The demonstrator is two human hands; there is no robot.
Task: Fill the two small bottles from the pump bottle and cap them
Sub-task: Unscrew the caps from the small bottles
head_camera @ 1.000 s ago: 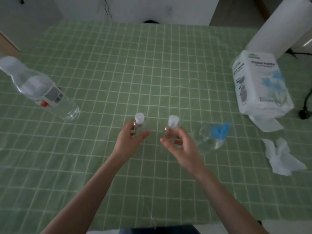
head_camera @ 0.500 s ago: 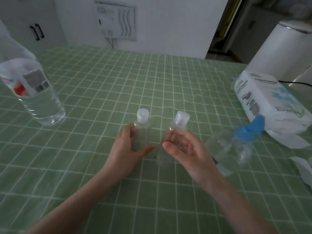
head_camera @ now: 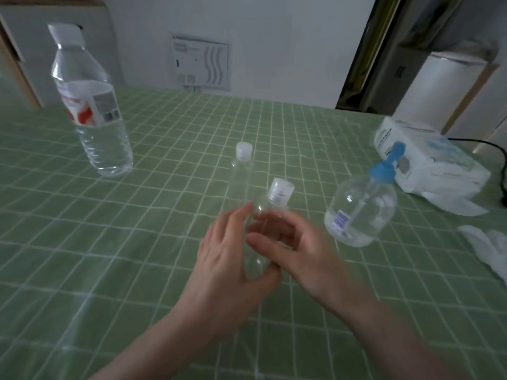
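Two small clear bottles with white caps are on the green checked cloth. The farther small bottle (head_camera: 242, 171) stands upright, untouched. The nearer small bottle (head_camera: 270, 212) is tilted and held between both hands. My left hand (head_camera: 227, 259) grips its left side with the thumb under its base. My right hand (head_camera: 299, 250) curls round its right side, thumb in front. The round clear pump bottle (head_camera: 359, 209) with a blue pump head stands to the right, apart from both hands.
A large water bottle (head_camera: 93, 111) stands at the far left. A white tissue pack (head_camera: 428, 157) lies at the far right, with a crumpled tissue (head_camera: 488, 248) nearer the edge. A black cable (head_camera: 491, 145) runs behind the pack.
My left hand has let go of the left small bottle and moved onto the right one, which has come nearer to me. The view has tilted upward.
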